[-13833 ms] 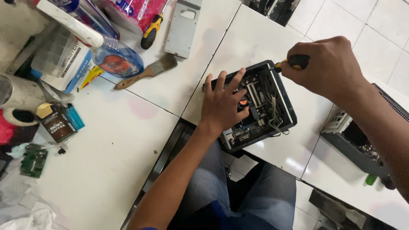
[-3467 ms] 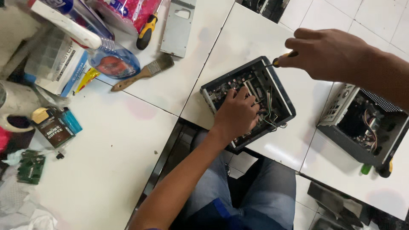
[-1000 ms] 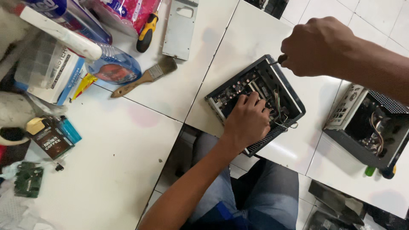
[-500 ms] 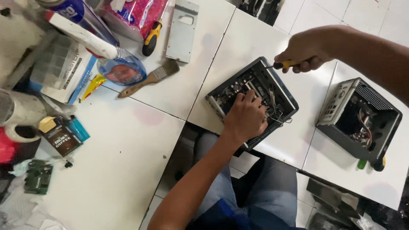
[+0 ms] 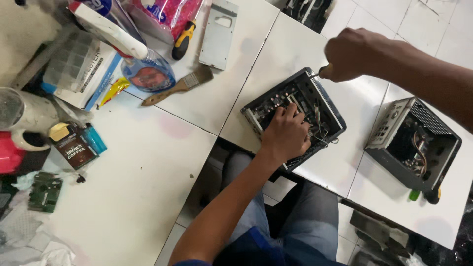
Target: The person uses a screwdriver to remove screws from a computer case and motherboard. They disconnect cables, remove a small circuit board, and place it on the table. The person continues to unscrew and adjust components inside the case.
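Note:
A small black computer case (image 5: 270,104) lies open on the white table, its board and wires exposed. My left hand (image 5: 286,135) rests inside it, fingers curled on the parts near the middle. My right hand (image 5: 352,54) is above the case's far corner, closed around a screwdriver (image 5: 317,75). The thin shaft of the tool points down into the case's far edge. Most of the handle is hidden in my fist.
A second open case (image 5: 414,143) sits at the right, with a green-handled tool (image 5: 423,195) beside it. On the left lie a paint brush (image 5: 180,86), a grey metal plate (image 5: 219,34), a yellow-black screwdriver (image 5: 183,39), a spray bottle (image 5: 128,44), a circuit board (image 5: 44,192) and boxes.
My left hand went from lying spread on the case to reaching inside it and has stayed there. My right fist keeps the screwdriver at the far edge, shifting only slightly.

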